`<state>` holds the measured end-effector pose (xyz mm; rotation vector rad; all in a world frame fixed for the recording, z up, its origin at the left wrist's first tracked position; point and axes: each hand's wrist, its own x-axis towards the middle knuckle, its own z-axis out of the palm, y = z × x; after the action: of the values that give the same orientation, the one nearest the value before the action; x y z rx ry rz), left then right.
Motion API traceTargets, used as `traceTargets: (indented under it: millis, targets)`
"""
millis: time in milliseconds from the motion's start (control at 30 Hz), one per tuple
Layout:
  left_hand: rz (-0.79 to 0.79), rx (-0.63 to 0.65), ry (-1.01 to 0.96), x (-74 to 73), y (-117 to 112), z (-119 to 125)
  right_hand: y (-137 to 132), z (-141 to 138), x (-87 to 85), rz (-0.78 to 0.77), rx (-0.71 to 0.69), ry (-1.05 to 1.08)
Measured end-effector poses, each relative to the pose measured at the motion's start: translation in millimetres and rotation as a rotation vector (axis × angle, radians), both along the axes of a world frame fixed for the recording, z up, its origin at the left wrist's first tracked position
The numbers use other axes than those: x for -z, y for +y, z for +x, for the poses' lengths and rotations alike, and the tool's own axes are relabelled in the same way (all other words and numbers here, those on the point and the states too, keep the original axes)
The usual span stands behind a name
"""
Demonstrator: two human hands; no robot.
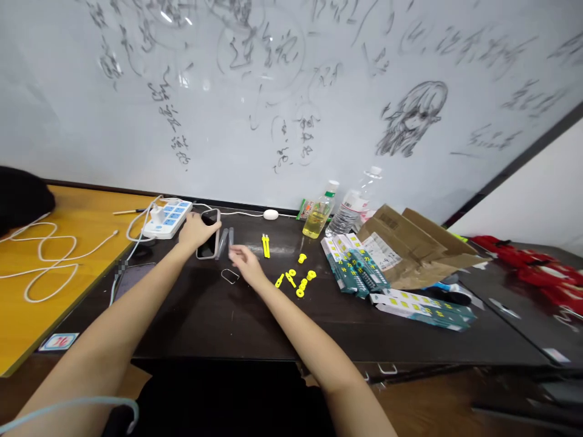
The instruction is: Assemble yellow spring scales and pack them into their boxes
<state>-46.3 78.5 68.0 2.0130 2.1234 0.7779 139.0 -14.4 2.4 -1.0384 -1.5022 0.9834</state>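
Note:
My left hand [195, 230] is stretched far out on the dark table [218, 321] and grips a smartphone [210, 238] by its left edge, fingers curled over it. My right hand [244, 261] lies just right of the phone, fingers loosely curled near two thin clear strips [226, 241] and above a small wire clip [230, 276]. Whether its fingers hold anything is unclear. Several small yellow plastic parts [298, 280] lie scattered to the right of that hand, with a yellow pair [265, 245] standing farther back.
A white power strip [167, 218] with cables sits at the back left beside a yellow table [68, 243]. Two bottles [339, 209], green-white product boxes [353, 264], an opened cardboard box [410, 243] and red items [542, 273] lie right. A scribbled whiteboard [291, 91] rises behind.

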Motion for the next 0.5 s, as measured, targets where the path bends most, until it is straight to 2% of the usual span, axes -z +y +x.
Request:
traceTargets:
  millis: [100, 167, 233, 367, 500]
  targets:
    - [-0.023, -0.03, -0.06, 2.1, -1, 14, 21, -38, 1.4, -0.231, -0.097, 0.17]
    - [-0.037, -0.044, -0.075, 4.3, 0, 13, 36, -64, 4.1, -0.332, -0.155, 0.165]
    - [-0.028, -0.06, -0.053, 5.6, 0, 5, 47, -84, 7.6, -0.397, -0.147, 0.17]
    - [0.021, -0.116, 0.045, 6.5, 2, -25, 45, -96, 12.5, -0.315, -0.123, 0.143]
    - [0.007, -0.192, 0.13, 11.4, 9, -53, 26, -72, 11.9, -0.227, -0.122, 0.114]
